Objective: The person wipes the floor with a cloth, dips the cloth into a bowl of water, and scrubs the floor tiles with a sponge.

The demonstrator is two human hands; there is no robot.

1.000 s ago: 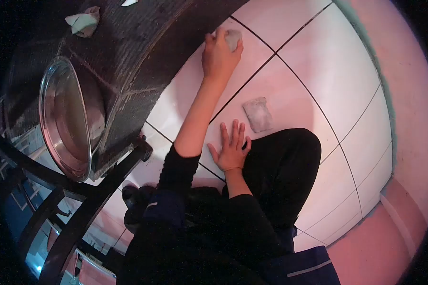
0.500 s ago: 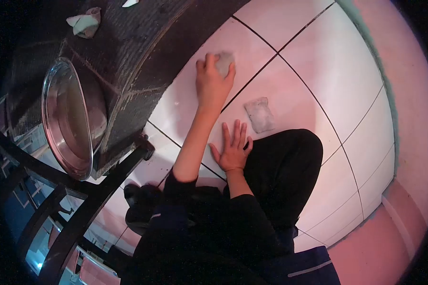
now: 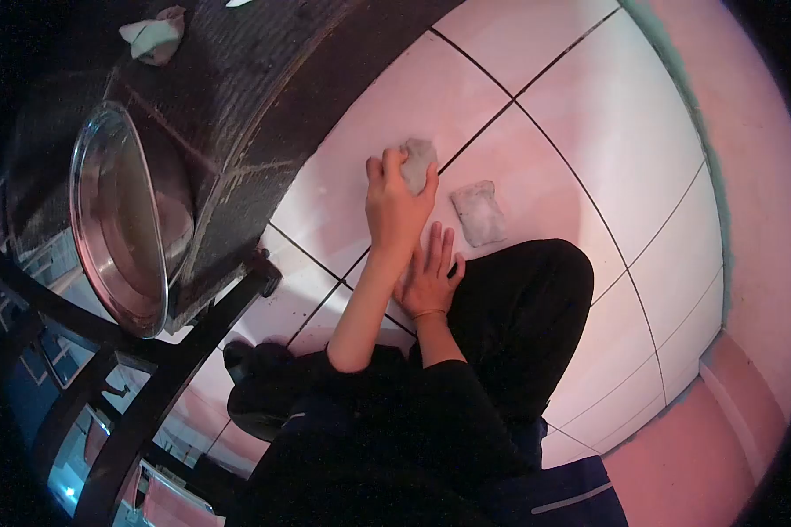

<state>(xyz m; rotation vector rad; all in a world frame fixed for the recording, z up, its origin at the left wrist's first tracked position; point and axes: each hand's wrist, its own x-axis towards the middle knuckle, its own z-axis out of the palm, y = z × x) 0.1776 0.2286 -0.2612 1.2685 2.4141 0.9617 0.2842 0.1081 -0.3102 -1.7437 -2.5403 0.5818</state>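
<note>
My left hand (image 3: pixel 397 206) has its fingers curled over a crumpled grey cloth (image 3: pixel 420 165), which lies against the white tiled floor (image 3: pixel 580 97). Just below and to the right, my right hand (image 3: pixel 428 285) rests flat on the tiles beside my bent knee, its fingers spread and nothing held. Its thumb side is partly hidden behind my left wrist. A folded, stained whitish cloth (image 3: pixel 479 213) lies on the floor just above my right hand, touching neither hand.
On the left, a metal basin (image 3: pixel 119 220) holding liquid stands by a dark stepped surface (image 3: pixel 264 132). A crumpled rag (image 3: pixel 154 37) lies on that surface. Black metal bars (image 3: pixel 141 413) cross the lower left. A pinkish wall (image 3: pixel 765 220) borders the floor at right.
My left hand has drawn the grey cloth back across the floor toward my body, and its forearm now overlaps the edge of my right hand. My right hand has stayed in place.
</note>
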